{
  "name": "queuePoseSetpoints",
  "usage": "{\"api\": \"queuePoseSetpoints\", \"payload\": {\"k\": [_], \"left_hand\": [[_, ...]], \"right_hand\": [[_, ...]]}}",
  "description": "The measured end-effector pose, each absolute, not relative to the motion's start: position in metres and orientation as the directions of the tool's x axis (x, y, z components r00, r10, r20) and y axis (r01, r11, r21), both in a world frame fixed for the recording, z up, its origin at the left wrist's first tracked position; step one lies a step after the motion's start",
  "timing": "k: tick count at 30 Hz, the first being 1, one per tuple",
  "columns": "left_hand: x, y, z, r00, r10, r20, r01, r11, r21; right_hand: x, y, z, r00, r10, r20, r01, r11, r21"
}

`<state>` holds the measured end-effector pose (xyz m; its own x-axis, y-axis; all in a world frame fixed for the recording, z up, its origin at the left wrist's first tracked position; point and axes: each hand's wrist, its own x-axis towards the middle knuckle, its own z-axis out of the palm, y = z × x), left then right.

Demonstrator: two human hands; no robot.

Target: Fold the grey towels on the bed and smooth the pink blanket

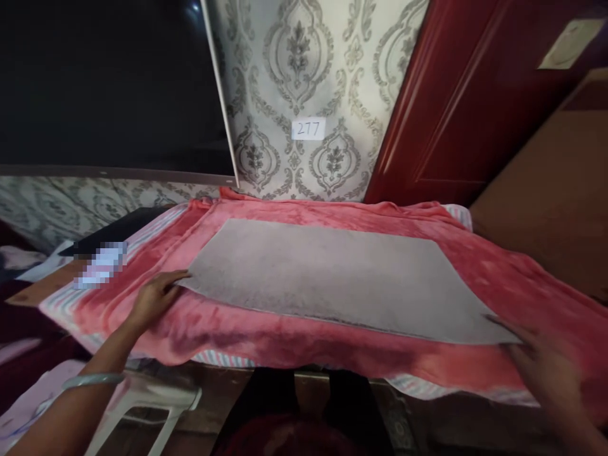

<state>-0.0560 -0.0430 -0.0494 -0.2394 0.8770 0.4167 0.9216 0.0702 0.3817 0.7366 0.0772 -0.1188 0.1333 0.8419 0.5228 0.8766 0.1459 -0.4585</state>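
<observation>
A grey cloth (327, 278) lies spread flat on a pink-red blanket (503, 266) that covers a table. My left hand (156, 296) rests on the blanket at the cloth's near left corner, fingers stretched out and touching its edge. A pale bangle (92, 380) sits on that wrist. My right hand (546, 367) is at the cloth's near right corner, blurred by motion, with its fingers reaching onto the corner.
A striped sheet (152, 228) shows under the blanket. A dark flat object (118, 229) lies at the table's left. Behind are a large dark screen (109, 82), patterned wallpaper with a "277" label (308, 128), and a red door (470, 95). A white plastic stool (156, 405) stands below left.
</observation>
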Motion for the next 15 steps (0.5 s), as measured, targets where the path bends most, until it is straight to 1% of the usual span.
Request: {"api": "queuePoseSetpoints", "payload": {"k": [4,6,9,13,15], "left_hand": [[-0.052,-0.044,-0.048,-0.299,0.858,0.419,0.886,0.086,0.457],[-0.049,-0.044,-0.047,-0.363,0.835,0.414,0.852,0.118,0.510],[-0.042,-0.043,-0.042,-0.455,0.811,0.368,0.789,0.176,0.589],[-0.033,-0.039,-0.030,-0.551,0.786,0.281,0.695,0.245,0.676],[-0.030,-0.038,-0.025,-0.588,0.770,0.246,0.648,0.268,0.713]], "right_hand": [[0.732,0.072,-0.115,0.154,0.869,0.470,0.833,0.142,-0.535],[0.731,0.069,-0.114,0.184,0.881,0.436,0.813,0.113,-0.571],[0.730,0.068,-0.113,0.213,0.890,0.403,0.790,0.086,-0.607],[0.729,0.069,-0.112,0.234,0.893,0.384,0.776,0.066,-0.627],[0.729,0.069,-0.113,0.221,0.883,0.414,0.796,0.082,-0.599]]}}
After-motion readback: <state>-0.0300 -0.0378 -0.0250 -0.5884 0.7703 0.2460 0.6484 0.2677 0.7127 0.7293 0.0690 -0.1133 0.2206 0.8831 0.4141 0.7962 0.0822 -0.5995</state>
